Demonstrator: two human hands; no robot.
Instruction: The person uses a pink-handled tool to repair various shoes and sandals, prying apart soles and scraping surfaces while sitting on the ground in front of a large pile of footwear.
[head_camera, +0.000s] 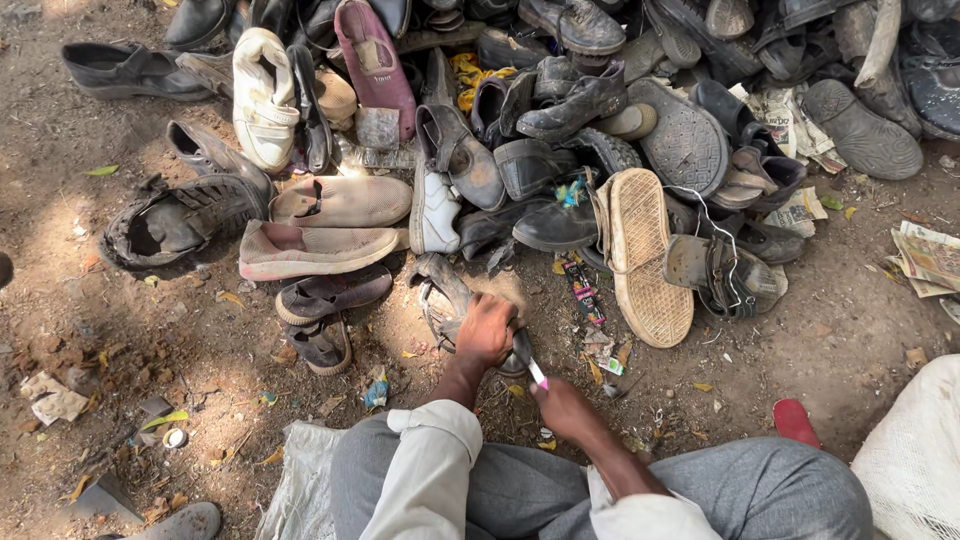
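a flat dark wrapper strip (583, 291) with red and yellow marks lies on the dirt beside the tan sole; a small crumpled blue packet (376, 393) lies farther left.

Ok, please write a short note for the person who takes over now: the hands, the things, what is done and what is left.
Left hand: pressing down on a worn dark sandal on the dirt ground.
Right hand: gripping a small pink-and-white tool, tip at the sandal's edge beside the left hand.
Big shoe pile lies just beyond; tan woven sole on its right.
Done: sandal pulled out and pinned.
Left: whether the edge work is finished cannot be seen.
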